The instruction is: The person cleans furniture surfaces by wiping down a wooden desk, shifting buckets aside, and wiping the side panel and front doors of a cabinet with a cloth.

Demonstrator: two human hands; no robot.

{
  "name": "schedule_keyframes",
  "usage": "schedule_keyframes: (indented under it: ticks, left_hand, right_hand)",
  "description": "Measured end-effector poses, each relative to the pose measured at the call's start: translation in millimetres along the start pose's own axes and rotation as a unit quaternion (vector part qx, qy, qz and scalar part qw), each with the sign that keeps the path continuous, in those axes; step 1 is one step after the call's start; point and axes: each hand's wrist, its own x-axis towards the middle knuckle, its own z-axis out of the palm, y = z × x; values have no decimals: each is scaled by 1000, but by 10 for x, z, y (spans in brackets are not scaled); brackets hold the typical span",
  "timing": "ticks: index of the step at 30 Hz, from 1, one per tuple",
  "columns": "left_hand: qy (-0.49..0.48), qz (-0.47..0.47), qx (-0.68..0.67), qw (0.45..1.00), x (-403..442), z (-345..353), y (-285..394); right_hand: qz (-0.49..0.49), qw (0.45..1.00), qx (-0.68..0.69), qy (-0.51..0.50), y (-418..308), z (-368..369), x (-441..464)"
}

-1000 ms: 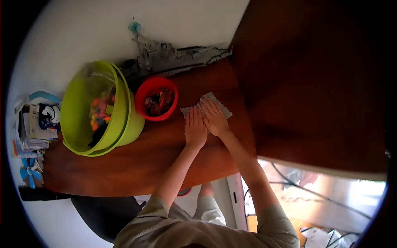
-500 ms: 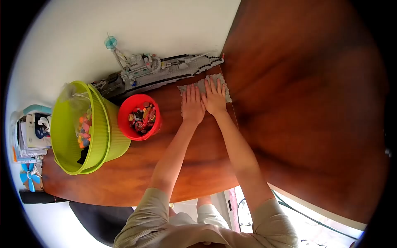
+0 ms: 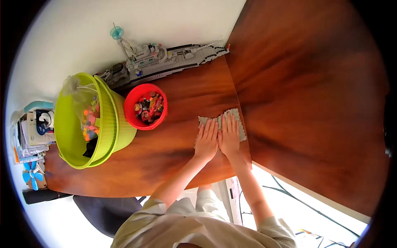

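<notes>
Both hands lie flat, side by side, on a grey cloth with scalloped edges (image 3: 242,131) spread on the brown wooden desk (image 3: 173,165). My left hand (image 3: 207,141) presses the cloth's left part, fingers extended away from me. On its right part rests my right hand (image 3: 229,136), also flat with fingers stretched out. The inner sides of the two hands meet or nearly meet. Much of the cloth is hidden beneath them. The cloth is near the desk's right end, close to the upright wooden panel (image 3: 306,103).
Left of the hands stands a red bucket (image 3: 130,113) holding small toy pieces. Beside it are nested lime-green baskets (image 3: 123,136) with a bag of colourful pieces. A grey brick-built ship (image 3: 165,64) sits along the wall. Papers (image 3: 35,136) and a small blue fan (image 3: 32,175) are far left.
Both hands and the cloth have slid towards me along the desk, away from the ship's bow. The view has shifted slightly. The hands remain flat on the cloth.
</notes>
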Motion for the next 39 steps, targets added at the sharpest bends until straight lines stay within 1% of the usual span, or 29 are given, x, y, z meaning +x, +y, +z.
schedule_keyframes:
  ticks: [2, 4, 6, 10, 11, 14, 17, 20, 22, 23, 24, 26, 27, 30, 32, 33, 36, 37, 39]
  left_hand:
    - [7, 3, 1, 1000, 66, -22, -45]
    - [13, -10, -11, 1000, 195, -31, -73]
    - [17, -35, 10, 999, 354, 18, -122]
    - [5, -58, 77, 995, 701, 135, -195]
    - [11, -59, 71, 996, 725, 138, -203]
    - [32, -51, 55, 997, 696, 139, -190]
    - [27, -40, 31, 998, 501, 161, -7]
    - [29, -11, -18, 999, 69, 179, 306]
    - [3, 26, 4, 1000, -236, 142, 533]
    - [-10, 44, 16, 999, -395, 105, 640]
    - [-1, 57, -33, 998, -576, 143, 729]
    - [-26, 82, -58, 995, -870, 121, 819]
    - [-30, 89, -50, 994, -972, 101, 828]
    - [-30, 111, -45, 992, -1113, 78, 739]
    - [-16, 98, -33, 995, -1160, 55, 619]
    - [-13, 91, -33, 995, -1211, 17, 542]
    - [-14, 58, -7, 998, -1476, -153, 256]
    - [-10, 43, 1, 999, -1565, -206, 129]
    - [-7, 13, 15, 1000, -1822, -312, -123]
  right_hand:
    - [-25, 1000, -10, 7, 44, 0, 110]
    - [-48, 998, -25, 17, 82, -23, 293]
    - [-65, 996, -43, 35, 124, -18, 522]
    - [-75, 994, -24, 74, 249, 43, 886]
    - [-75, 993, -34, 82, 259, 55, 911]
    - [-59, 996, -9, 65, 249, 62, 850]
    - [-32, 997, 38, 59, 278, 35, 518]
    - [-15, 999, 7, 36, 286, -109, -84]
    - [17, 999, 33, 38, 314, -126, -564]
    - [27, 998, 38, 47, 311, -114, -792]
    - [37, 997, 44, 56, 306, -103, -1022]
    - [47, 994, 41, 89, 283, -28, -1375]
    - [64, 994, 30, 84, 236, -23, -1457]
    - [102, 992, 7, 78, 65, 43, -1553]
    - [122, 989, -1, 88, -64, 88, -1524]
    - [123, 990, -6, 70, -154, 105, -1517]
    - [82, 995, -9, 49, -551, 213, -1494]
    - [65, 997, 18, 48, -726, 227, -1473]
    - [40, 998, 26, 41, -1097, 286, -1471]
